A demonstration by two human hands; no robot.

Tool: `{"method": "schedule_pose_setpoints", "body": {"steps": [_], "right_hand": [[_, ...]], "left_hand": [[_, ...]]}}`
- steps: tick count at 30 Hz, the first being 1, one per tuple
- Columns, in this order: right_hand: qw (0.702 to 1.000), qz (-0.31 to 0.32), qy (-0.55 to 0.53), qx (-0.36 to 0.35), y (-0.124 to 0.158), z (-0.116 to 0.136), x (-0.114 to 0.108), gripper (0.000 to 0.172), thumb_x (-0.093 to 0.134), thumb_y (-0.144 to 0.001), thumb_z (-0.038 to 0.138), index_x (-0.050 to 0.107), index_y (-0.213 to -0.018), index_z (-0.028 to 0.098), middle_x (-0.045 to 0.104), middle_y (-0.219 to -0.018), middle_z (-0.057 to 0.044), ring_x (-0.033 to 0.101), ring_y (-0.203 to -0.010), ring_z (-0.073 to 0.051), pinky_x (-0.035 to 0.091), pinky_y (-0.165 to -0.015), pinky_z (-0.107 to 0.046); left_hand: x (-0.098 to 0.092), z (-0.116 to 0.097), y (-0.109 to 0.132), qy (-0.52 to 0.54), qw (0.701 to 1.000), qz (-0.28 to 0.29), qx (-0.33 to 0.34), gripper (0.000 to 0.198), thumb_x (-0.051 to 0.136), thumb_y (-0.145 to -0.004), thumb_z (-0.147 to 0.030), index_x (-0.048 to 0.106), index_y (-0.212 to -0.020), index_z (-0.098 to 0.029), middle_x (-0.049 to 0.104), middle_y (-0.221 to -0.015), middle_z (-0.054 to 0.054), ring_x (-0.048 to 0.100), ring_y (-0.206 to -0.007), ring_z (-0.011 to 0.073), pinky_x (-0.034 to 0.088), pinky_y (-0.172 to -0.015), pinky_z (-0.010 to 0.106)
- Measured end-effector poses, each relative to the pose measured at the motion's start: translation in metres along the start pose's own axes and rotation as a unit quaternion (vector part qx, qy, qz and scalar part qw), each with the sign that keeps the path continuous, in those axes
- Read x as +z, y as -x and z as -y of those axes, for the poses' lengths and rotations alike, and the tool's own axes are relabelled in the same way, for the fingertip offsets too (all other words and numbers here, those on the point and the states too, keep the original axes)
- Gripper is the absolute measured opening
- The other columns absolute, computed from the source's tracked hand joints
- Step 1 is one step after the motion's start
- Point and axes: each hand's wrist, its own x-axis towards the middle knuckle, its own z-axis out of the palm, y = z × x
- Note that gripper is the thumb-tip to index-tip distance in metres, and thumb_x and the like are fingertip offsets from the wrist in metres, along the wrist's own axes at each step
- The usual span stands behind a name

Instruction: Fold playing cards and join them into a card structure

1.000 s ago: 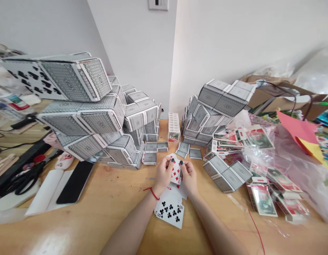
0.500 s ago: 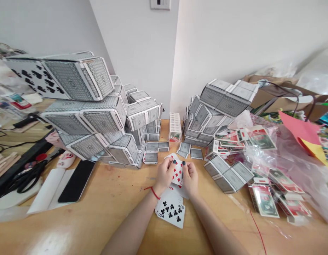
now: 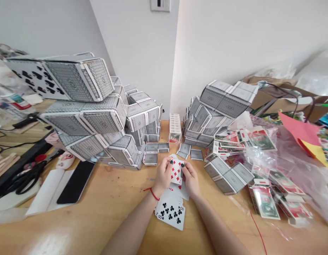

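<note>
My left hand (image 3: pixel 162 176) and my right hand (image 3: pixel 190 177) meet just above the wooden table (image 3: pixel 108 209), both pinching a red diamonds playing card (image 3: pixel 176 170) held face up between them. A red string circles my left wrist. Under my forearms lies a small pile of face-up cards with an eight of clubs (image 3: pixel 171 211) on top. Just beyond my fingers lie a few flat folded card pieces (image 3: pixel 154 151).
Big stacks of grey-backed card cubes rise at the left (image 3: pixel 84 109) and right (image 3: pixel 219 106). A phone (image 3: pixel 75 181), scissors (image 3: pixel 26 179) and white paper lie left. Card boxes in plastic wrap (image 3: pixel 264 177) and coloured paper (image 3: pixel 301 132) crowd the right.
The diamonds card has shifted slightly between my fingers, with both hands staying in place; my view has hardly moved.
</note>
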Motion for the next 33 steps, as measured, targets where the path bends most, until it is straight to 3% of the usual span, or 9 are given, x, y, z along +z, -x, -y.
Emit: {"method": "schedule_pose_setpoints", "body": {"steps": [3,10,14,18,23,27,30,33], "right_hand": [[0.999,-0.011,0.023,-0.028,-0.001,0.001,0.0,0.024,0.055,-0.07,0.034,0.059,-0.09,0.02,0.058,-0.078,0.001,0.047,-0.058,-0.011,0.037,-0.052,-0.022],[0.997,-0.025,0.061,-0.041,-0.001,0.001,-0.002,0.018,0.05,-0.072,0.029,0.059,-0.084,0.019,0.056,-0.07,0.002,0.042,-0.052,-0.01,0.033,-0.048,-0.021],[0.99,-0.033,0.117,-0.073,0.0,0.005,-0.002,0.018,0.047,-0.073,0.029,0.058,-0.082,0.018,0.059,-0.072,0.0,0.046,-0.055,-0.012,0.036,-0.05,-0.023],[0.969,-0.025,0.2,-0.143,0.002,0.01,-0.004,0.017,0.045,-0.075,0.027,0.058,-0.081,0.018,0.061,-0.077,-0.002,0.053,-0.066,-0.015,0.04,-0.059,-0.025],[0.934,-0.01,0.306,-0.183,0.003,0.009,-0.009,0.016,0.043,-0.077,0.024,0.059,-0.08,0.02,0.053,-0.056,0.003,0.042,-0.046,-0.011,0.032,-0.046,-0.022],[0.959,0.025,0.234,-0.154,0.002,0.008,-0.01,0.017,0.046,-0.077,0.029,0.058,-0.083,0.02,0.055,-0.063,0.001,0.043,-0.048,-0.011,0.033,-0.046,-0.022],[0.989,0.061,0.108,-0.074,-0.001,0.006,-0.01,0.024,0.051,-0.074,0.036,0.057,-0.091,0.021,0.054,-0.063,0.001,0.044,-0.048,-0.011,0.034,-0.044,-0.022],[0.997,0.074,0.011,-0.004,-0.004,0.001,-0.008,0.03,0.052,-0.073,0.044,0.058,-0.089,0.02,0.054,-0.062,0.002,0.046,-0.05,-0.012,0.036,-0.045,-0.022]], "left_hand": [[-0.001,0.0,0.001,0.001,1.0,0.006,-0.003,0.016,0.039,-0.078,-0.017,0.049,-0.09,-0.017,0.055,-0.073,0.0,0.048,-0.062,0.011,0.039,-0.057,0.022],[0.002,0.0,0.002,0.035,0.999,0.011,-0.01,0.02,0.039,-0.075,-0.015,0.052,-0.089,-0.017,0.055,-0.078,0.001,0.05,-0.072,0.0128,0.04,-0.066,0.024],[0.004,0.004,-0.001,0.078,0.996,0.007,-0.033,0.017,0.039,-0.073,-0.016,0.053,-0.083,-0.016,0.055,-0.08,0.002,0.05,-0.075,0.0136,0.04,-0.069,0.025],[0.004,0.007,-0.003,0.105,0.992,0.012,-0.062,0.013,0.04,-0.071,-0.016,0.052,-0.074,-0.016,0.052,-0.072,0.001,0.048,-0.068,0.0127,0.039,-0.064,0.023],[0.002,0.003,-0.006,0.102,0.993,0.018,-0.055,0.011,0.04,-0.068,-0.015,0.05,-0.065,-0.017,0.049,-0.068,0.0,0.046,-0.065,0.0119,0.037,-0.061,0.022],[0.0,-0.001,-0.005,0.069,0.997,0.006,-0.026,0.012,0.039,-0.07,-0.013,0.049,-0.066,-0.017,0.048,-0.066,-0.001,0.044,-0.063,0.0113,0.036,-0.06,0.022],[-0.002,-0.005,-0.005,0.024,1.0,-0.011,0.01,0.013,0.038,-0.071,-0.012,0.05,-0.069,-0.017,0.05,-0.068,-0.001,0.044,-0.063,0.0113,0.036,-0.061,0.022],[-0.002,-0.007,-0.004,-0.009,0.999,-0.007,0.039,0.014,0.037,-0.071,-0.011,0.05,-0.071,-0.018,0.05,-0.067,-0.001,0.044,-0.062,0.0111,0.036,-0.06,0.022]]}}
